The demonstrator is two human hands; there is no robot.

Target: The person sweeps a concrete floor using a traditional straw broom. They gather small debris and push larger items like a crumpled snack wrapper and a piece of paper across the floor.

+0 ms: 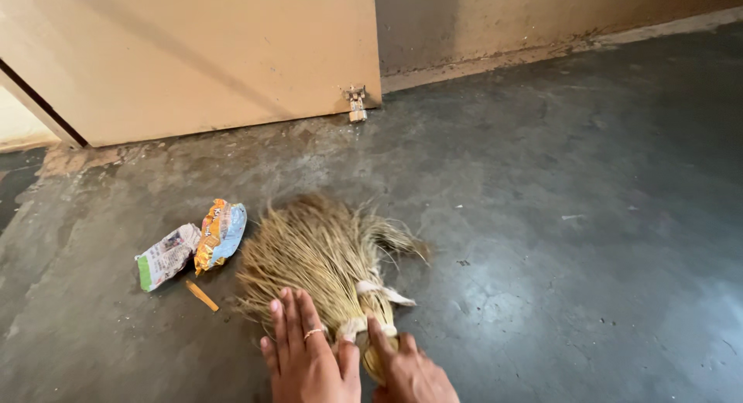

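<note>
A short straw broom (321,252) lies spread on the dark concrete floor, its bristles fanned toward the door and its tied neck wrapped in pale cloth strips. My left hand (306,353), wearing a ring, lies flat with its fingers on the near bristles. At the bound neck, my right hand (406,368) grips the broom with thumb and fingers. Left of the bristles lie two crumpled snack wrappers, one white and green (166,256), one orange and blue (220,233), and a small orange stick (201,295).
A tan door (201,55) stands at the back with a metal latch (356,103) at its lower corner. A stained wall base (557,39) runs to the right. Small white scraps (573,216) dot the floor on the right.
</note>
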